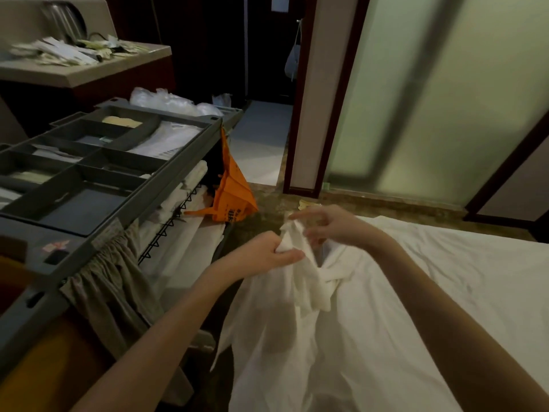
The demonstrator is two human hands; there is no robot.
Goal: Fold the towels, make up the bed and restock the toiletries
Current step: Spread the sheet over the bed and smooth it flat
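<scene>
Both hands work at a bunched end of white bed linen (309, 281) held up just above the bed (463, 281). The left hand (267, 254) grips the gathered cloth, thumb laid across it; the right hand (323, 224), just beyond it, pinches the same bunch from the far side with fingers half curled. The cloth trails down from the hands toward the person and over the mattress edge. This looks like the bed-making step, probably finding a corner or opening, though blur hides which. Next, the hands need to separate the layers and draw the edge apart. The housekeeping cart (98, 173) stands left of the left hand.
</scene>
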